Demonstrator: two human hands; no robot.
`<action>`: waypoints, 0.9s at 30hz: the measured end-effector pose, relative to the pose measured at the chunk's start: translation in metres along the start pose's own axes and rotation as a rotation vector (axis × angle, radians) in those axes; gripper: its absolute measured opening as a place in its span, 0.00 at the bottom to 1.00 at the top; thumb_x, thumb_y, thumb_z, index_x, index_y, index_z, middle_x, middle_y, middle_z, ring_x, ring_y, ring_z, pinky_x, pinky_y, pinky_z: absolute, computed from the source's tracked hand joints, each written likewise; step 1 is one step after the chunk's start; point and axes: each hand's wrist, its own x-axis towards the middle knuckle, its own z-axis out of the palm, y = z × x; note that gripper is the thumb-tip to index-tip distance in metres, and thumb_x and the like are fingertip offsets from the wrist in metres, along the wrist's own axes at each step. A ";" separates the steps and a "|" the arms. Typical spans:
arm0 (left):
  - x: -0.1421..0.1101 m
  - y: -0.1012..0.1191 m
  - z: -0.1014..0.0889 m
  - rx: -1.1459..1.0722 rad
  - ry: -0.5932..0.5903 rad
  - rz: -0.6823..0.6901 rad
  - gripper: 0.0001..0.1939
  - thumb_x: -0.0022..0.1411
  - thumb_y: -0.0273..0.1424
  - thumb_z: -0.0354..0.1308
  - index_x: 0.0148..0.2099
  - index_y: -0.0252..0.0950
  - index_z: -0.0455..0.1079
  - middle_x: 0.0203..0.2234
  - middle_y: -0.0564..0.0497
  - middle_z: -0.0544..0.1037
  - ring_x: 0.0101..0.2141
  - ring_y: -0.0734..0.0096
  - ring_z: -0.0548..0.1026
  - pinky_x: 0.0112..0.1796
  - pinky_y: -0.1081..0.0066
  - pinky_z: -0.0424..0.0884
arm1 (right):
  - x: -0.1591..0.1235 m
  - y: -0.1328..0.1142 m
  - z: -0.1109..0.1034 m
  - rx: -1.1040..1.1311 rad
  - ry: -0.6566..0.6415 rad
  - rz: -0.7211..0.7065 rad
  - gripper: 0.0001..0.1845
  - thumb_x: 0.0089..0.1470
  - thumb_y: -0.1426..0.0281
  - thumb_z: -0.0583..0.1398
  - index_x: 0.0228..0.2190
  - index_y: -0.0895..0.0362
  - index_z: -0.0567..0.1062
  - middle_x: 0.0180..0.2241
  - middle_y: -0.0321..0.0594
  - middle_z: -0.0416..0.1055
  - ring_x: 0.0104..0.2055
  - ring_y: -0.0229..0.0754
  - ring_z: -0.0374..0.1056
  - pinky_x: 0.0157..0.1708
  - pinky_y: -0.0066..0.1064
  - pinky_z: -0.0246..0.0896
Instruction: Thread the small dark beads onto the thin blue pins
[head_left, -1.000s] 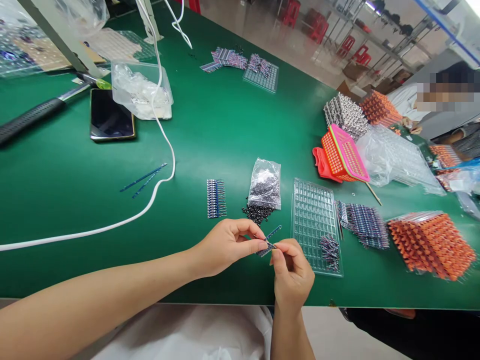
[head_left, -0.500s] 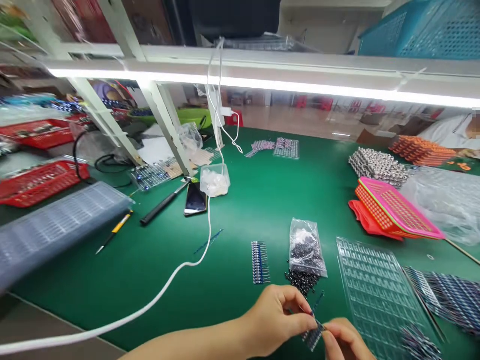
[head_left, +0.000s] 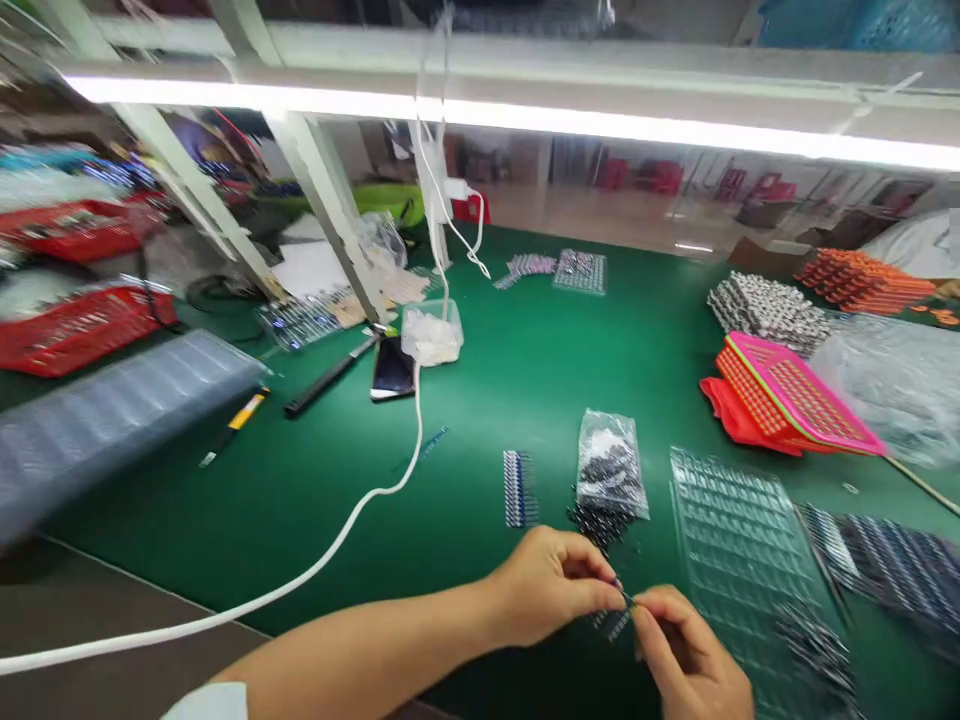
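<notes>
Both hands are close together at the front of the green bench. The thumb and forefinger of my left hand are closed on a small blue part with thin wire leads. My right hand pinches the right end of the same part; its fingertips hide that end. Just below the fingertips lies a row of small dark parts, partly covered by the hands. Loose black beads spill from a clear plastic bag beyond my hands. To the left of the bag sits a neat row of blue-and-white wired parts.
At right lie a clear ridged tray, a bundle of wired parts, long rows of blue parts and a pink-orange basket. A white cable crosses the left side, near a phone and a yellow-handled tool.
My view has tipped downward, so the bench sits higher in the picture. Both hands stay together on the part; more of my right hand and left forearm shows.
</notes>
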 end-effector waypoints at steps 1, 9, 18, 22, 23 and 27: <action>-0.001 0.003 0.001 0.005 -0.011 0.002 0.13 0.42 0.33 0.73 0.28 0.31 0.75 0.24 0.52 0.78 0.27 0.73 0.72 0.34 0.72 0.67 | -0.001 0.000 -0.002 -0.002 0.003 0.006 0.12 0.51 0.58 0.65 0.25 0.54 0.77 0.24 0.35 0.70 0.23 0.37 0.64 0.23 0.24 0.62; -0.007 0.018 -0.001 0.113 -0.081 -0.033 0.11 0.49 0.34 0.67 0.30 0.32 0.72 0.23 0.55 0.73 0.27 0.74 0.69 0.32 0.71 0.66 | -0.006 0.009 -0.004 0.286 -0.119 0.103 0.07 0.56 0.64 0.64 0.31 0.55 0.76 0.28 0.34 0.65 0.24 0.33 0.62 0.23 0.24 0.58; -0.011 0.024 -0.002 0.224 -0.102 -0.038 0.10 0.51 0.35 0.65 0.32 0.32 0.72 0.24 0.54 0.73 0.26 0.74 0.69 0.31 0.72 0.66 | -0.002 0.005 -0.005 0.509 -0.205 0.220 0.08 0.52 0.64 0.67 0.31 0.55 0.78 0.28 0.34 0.66 0.24 0.33 0.62 0.22 0.25 0.59; -0.011 0.025 -0.002 0.216 -0.109 -0.046 0.11 0.51 0.35 0.65 0.31 0.32 0.72 0.23 0.55 0.73 0.26 0.74 0.70 0.30 0.72 0.66 | 0.001 0.002 -0.004 0.584 -0.227 0.264 0.08 0.49 0.64 0.69 0.29 0.56 0.79 0.26 0.34 0.66 0.22 0.32 0.63 0.19 0.24 0.58; -0.011 0.025 -0.002 0.215 -0.113 -0.052 0.11 0.51 0.35 0.65 0.31 0.32 0.72 0.23 0.55 0.73 0.26 0.74 0.70 0.30 0.72 0.66 | 0.001 0.001 -0.004 0.595 -0.235 0.275 0.08 0.49 0.65 0.69 0.29 0.56 0.79 0.26 0.34 0.66 0.22 0.32 0.63 0.19 0.24 0.58; -0.011 0.024 -0.003 0.214 -0.132 -0.064 0.11 0.51 0.35 0.65 0.31 0.32 0.71 0.22 0.55 0.72 0.25 0.74 0.69 0.29 0.72 0.66 | 0.003 0.000 -0.005 0.617 -0.263 0.304 0.08 0.49 0.65 0.69 0.28 0.56 0.79 0.26 0.33 0.66 0.22 0.32 0.63 0.19 0.23 0.58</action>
